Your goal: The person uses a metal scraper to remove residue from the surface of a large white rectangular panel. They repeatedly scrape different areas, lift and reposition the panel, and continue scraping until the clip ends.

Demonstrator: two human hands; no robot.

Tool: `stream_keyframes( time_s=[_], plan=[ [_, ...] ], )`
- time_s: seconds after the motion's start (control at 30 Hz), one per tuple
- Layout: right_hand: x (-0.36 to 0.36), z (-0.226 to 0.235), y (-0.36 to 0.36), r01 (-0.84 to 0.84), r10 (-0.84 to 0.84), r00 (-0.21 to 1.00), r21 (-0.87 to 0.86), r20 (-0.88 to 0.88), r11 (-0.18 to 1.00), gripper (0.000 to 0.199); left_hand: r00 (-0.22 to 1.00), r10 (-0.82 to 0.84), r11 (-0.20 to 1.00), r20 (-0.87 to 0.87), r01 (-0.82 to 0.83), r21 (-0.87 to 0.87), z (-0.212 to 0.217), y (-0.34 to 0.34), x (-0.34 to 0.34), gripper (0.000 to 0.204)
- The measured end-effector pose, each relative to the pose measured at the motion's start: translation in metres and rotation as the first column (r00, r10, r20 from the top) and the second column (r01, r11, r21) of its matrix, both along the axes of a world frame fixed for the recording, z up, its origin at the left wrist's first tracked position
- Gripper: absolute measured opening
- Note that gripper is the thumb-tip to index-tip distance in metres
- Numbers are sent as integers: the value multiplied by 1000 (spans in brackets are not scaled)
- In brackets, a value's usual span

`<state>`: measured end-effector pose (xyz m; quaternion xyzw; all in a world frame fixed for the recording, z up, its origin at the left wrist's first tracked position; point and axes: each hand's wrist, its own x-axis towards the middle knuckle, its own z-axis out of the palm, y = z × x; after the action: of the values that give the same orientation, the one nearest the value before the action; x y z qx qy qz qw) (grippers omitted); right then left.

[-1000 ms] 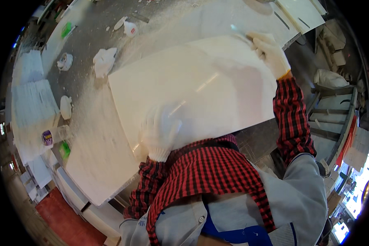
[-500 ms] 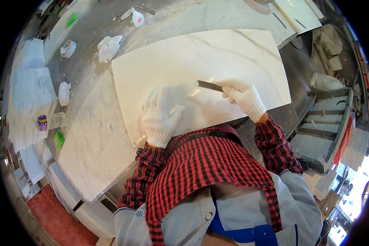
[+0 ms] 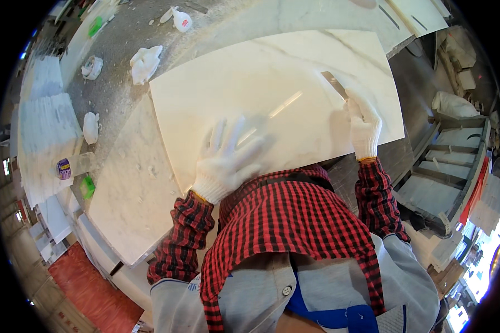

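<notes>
A large white marble-look slab [image 3: 244,77] with faint grey veins lies flat in front of me. My left hand [image 3: 228,164], in a white knit glove, is over its near left part with fingers spread. That hand is a little blurred, and I cannot tell whether the whole palm touches the slab. Near the slab's right side, my right hand [image 3: 364,125], also gloved, is closed on a flat metal blade [image 3: 333,84]. The blade points up and to the left, its lower end hidden in the glove. Light streaks reflect off the glossy slab between the hands.
Beneath it extends another pale slab [image 3: 125,194]. Leftward are a crumpled white bag [image 3: 145,64], a tape roll [image 3: 92,67], a clear bottle [image 3: 80,164] and stacked white slabs [image 3: 49,144]. A white squeeze bottle [image 3: 181,21] lies farther back. At right stands a metal-framed rack [image 3: 444,166].
My right hand has moved rightward with the blade, which now points more steeply away from me. My left hand has shifted right and spread its fingers wider.
</notes>
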<state>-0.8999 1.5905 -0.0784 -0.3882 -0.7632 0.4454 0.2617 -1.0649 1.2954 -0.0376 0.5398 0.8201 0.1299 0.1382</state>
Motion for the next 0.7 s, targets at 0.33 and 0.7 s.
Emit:
stream_keyframes(
  time_s=[0.33, 0.7],
  plan=[
    [8, -11, 23, -59, 58, 998, 211, 13, 976, 25, 976, -187, 982, -113, 184, -41, -16, 72, -60, 58],
    [14, -9, 19, -54, 48, 998, 229, 33, 972, 25, 985, -144, 983, -99, 132, -125, -19, 31, -28, 61]
  ],
)
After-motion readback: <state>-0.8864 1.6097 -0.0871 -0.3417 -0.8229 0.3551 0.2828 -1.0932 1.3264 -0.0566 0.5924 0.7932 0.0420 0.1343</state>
